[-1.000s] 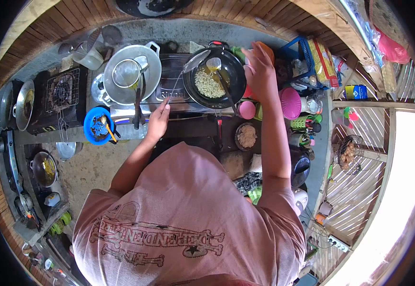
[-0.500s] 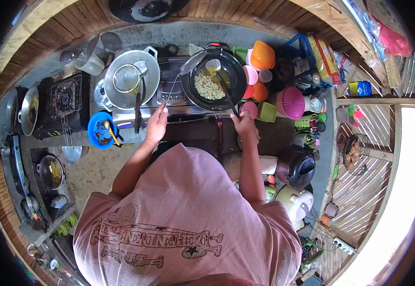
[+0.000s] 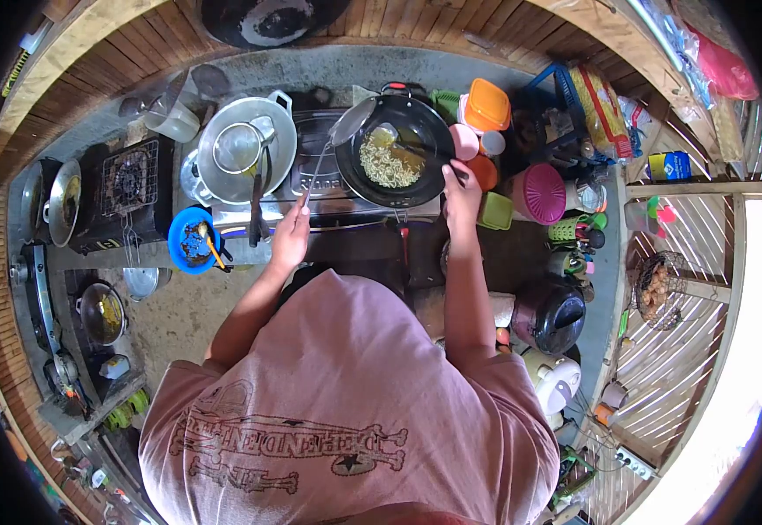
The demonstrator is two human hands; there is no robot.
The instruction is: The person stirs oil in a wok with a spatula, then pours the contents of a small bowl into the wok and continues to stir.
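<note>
My left hand [image 3: 290, 236] is closed round the thin handle of a wire-mesh strainer [image 3: 353, 121], whose round head rests over the left rim of a black wok [image 3: 440, 124]. Inside the wok, small pale pieces of food [image 3: 388, 166] lie in yellowish oil. My right hand [image 3: 462, 199], just off the wok's right side, grips the dark handle of a spatula [image 3: 429, 156]. The spatula's head reaches into the wok by the food, partly lost in the oil. The wok sits on the right side of a gas stove [image 3: 315, 181].
Left of the wok stands a large metal pot [image 3: 287, 140] with a round sieve [image 3: 237, 147] on it. A blue bowl [image 3: 176, 249] with a spoon sits nearer me. Colourful plastic containers [image 3: 488, 105] crowd the wok's right side. Further left is a grill-topped stove [image 3: 129, 179].
My right hand has risen slightly and shifted right, swinging the spatula handle to a flatter angle across the wok. The left hand and strainer have barely moved.
</note>
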